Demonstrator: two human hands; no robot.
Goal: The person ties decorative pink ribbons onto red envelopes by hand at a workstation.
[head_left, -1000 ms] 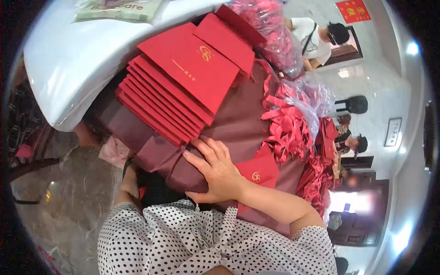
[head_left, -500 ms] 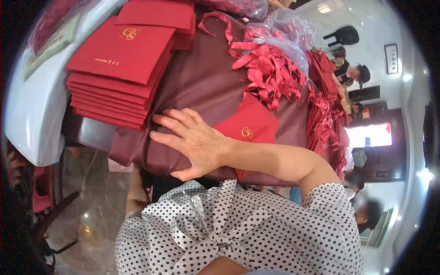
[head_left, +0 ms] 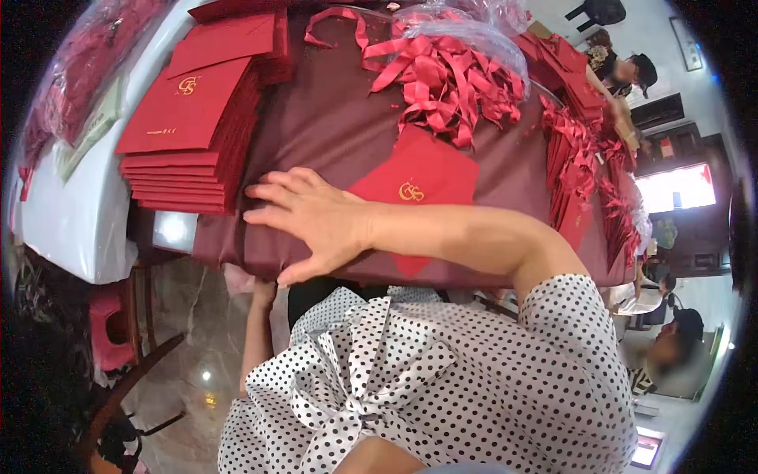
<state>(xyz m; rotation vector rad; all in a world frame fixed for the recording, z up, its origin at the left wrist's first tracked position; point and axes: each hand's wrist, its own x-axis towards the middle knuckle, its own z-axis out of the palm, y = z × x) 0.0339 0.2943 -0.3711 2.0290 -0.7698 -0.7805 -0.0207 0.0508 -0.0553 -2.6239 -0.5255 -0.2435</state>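
My right hand (head_left: 304, 221) lies palm down on the dark maroon tablecloth (head_left: 316, 110) near the table's edge, fingers spread and holding nothing. Left of its fingertips stands a stack of red folders (head_left: 178, 114) with gold lettering. Beyond my wrist lies a red folder (head_left: 410, 189) with a gold emblem, partly covered by my forearm. My left hand (head_left: 263, 291) is low beside the table edge, its fingers mostly hidden, near a small pale pink item (head_left: 238, 278) that I cannot make out.
Red ribbons (head_left: 450, 79) lie heaped beside clear plastic wrap (head_left: 505, 55). More red folders with ribbons (head_left: 564, 170) line the right side. At the left are a white surface (head_left: 75, 221) and a wrapped red bundle (head_left: 87, 87). A person in a cap (head_left: 636, 75) is at the upper right.
The camera view has shifted and turned slightly. My right hand remains spread on the cloth near the stack. More of my left forearm shows beside the table edge.
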